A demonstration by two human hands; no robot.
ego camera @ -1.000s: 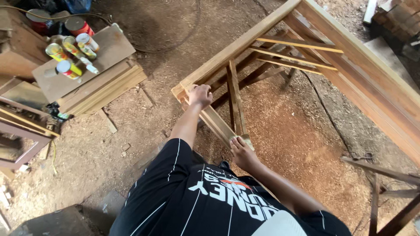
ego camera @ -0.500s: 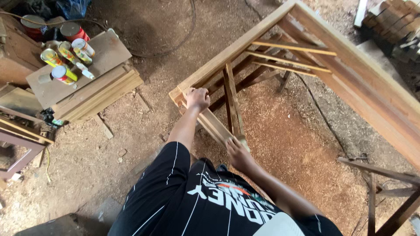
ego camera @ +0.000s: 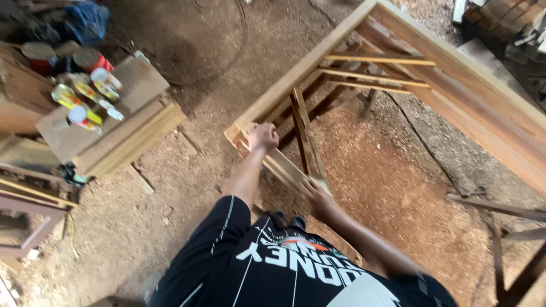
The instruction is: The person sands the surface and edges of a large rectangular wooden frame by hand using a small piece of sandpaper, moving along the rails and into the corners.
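L hand [ego camera: 263, 136] fist on wooden frame [ego camera: 455, 91] corner; R hand [ego camera: 316, 196] grips its rail.

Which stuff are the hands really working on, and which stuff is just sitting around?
In hand:
- left hand, gripping the corner of the wooden frame
- right hand, on the frame's end rail

Lying about:
- cans and bottles on a board
- stacked planks
- blue bag
- sawdust floor
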